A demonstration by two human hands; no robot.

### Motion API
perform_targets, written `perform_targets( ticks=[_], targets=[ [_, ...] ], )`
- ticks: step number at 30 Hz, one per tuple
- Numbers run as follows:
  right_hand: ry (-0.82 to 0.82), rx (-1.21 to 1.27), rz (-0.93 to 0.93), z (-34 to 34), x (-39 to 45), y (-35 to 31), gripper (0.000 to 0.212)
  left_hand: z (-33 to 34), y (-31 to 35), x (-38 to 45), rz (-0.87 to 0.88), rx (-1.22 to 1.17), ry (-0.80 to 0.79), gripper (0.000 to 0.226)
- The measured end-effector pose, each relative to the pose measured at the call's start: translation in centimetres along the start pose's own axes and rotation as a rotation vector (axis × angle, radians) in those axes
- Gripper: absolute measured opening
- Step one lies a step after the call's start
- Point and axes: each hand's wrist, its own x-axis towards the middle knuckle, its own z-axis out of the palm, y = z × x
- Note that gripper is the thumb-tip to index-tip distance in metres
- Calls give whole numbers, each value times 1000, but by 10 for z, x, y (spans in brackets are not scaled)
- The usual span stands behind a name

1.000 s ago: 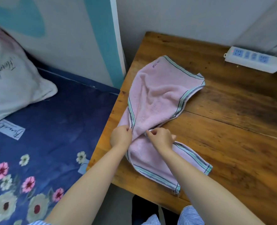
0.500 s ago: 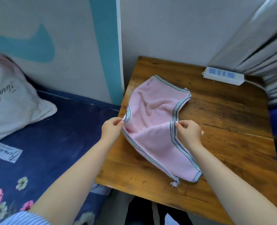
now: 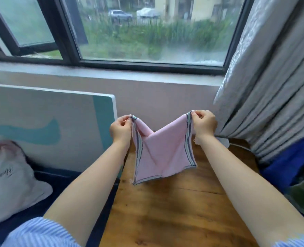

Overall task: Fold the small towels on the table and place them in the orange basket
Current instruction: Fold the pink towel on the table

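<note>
The pink towel point(image 3: 162, 154) is held in the air above the table point(image 3: 174, 211), one top corner pinched by the left hand point(image 3: 121, 130), the other by the right hand point(image 3: 203, 124). Between the pinches the cloth sags; below them it hangs limp. It is judged light and soft, best taken at the corners.

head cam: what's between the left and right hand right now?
Only the pink towel. The left hand and right hand each pinch a top corner; its upper edge sags in a V between them, the rest hanging above the table. Head view.
</note>
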Motion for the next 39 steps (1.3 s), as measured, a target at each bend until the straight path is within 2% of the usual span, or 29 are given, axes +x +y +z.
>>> perform_targets(
  ticks=[6,11,16,18,19,21,23,25,26,29,33,34,36,39],
  targets=[
    [121,88,0,-14,77,-39,25,24,52,54,26,-129,173,23],
    [190,114,-29,-13,117,-46,25,43,73,86,33,-203,228,23],
    [226,211,39,-8,114,-17,23,43,48,89,-29,-220,256,21],
    [223,225,118,-1,104,8,22,37,18,86,-121,-179,228,17],
    [218,234,161,1,100,20,22,31,7,84,-184,-179,208,22],
    [210,216,270,6,85,49,21,21,-22,75,-314,-105,141,32],
    [174,111,322,7,65,75,22,13,-41,61,-371,241,-48,25],
    [48,-74,297,7,37,98,24,8,-60,46,-420,608,-190,17],
    [-19,-167,290,6,22,108,24,6,-69,34,-482,702,-264,16],
    [-237,-337,314,4,-24,135,20,-2,-93,-4,-537,909,-535,9],
    [-537,-518,371,1,-77,165,22,-14,-126,-43,-483,1143,-863,27],
    [-600,-532,380,-1,-88,172,21,-18,-133,-51,-485,1164,-915,29],
    [-672,-523,398,-4,-108,183,15,-25,-145,-65,-490,1222,-982,18],
    [-755,-609,326,-9,-131,197,22,-35,-172,-81,-399,1358,-953,25]
  ],
)
